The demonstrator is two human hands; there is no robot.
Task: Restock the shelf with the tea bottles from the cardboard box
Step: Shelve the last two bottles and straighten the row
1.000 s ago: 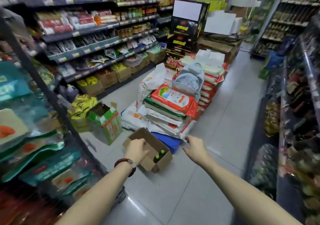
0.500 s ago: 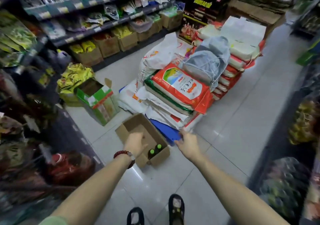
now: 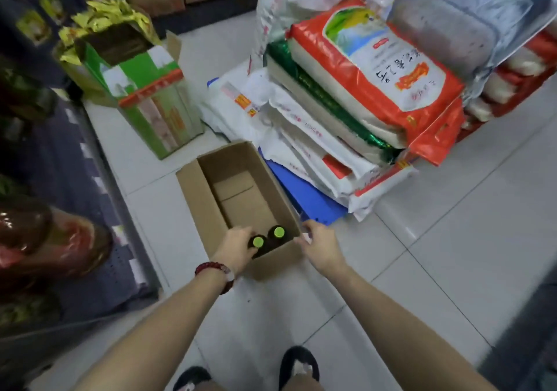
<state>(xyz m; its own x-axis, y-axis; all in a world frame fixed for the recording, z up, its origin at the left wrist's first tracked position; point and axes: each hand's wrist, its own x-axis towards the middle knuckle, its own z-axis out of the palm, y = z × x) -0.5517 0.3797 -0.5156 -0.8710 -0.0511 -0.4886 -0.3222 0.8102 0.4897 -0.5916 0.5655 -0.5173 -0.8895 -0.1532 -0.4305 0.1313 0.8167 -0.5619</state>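
Observation:
An open brown cardboard box (image 3: 199, 197) lies on the tiled floor. Two dark tea bottles with lime-green caps stand upright in its near end: the left bottle (image 3: 258, 241) and the right bottle (image 3: 278, 232). My left hand (image 3: 236, 247), with a red bead bracelet on the wrist, reaches into the box, its fingers curled around the left bottle just below the cap. My right hand (image 3: 321, 244) hovers at the box's near right corner, fingers spread, holding nothing. The rest of the box is empty.
A stack of rice sacks (image 3: 370, 71) on a blue pallet (image 3: 304, 197) rises just behind the box. A green carton (image 3: 150, 101) stands to the left. Dark shelving (image 3: 60, 179) with packaged goods lines the left side. My feet (image 3: 298, 366) are at the bottom edge.
I have bent lower and closer to the box. My left hand dropped into the box onto the left bottle; my right hand came to the box's right corner.

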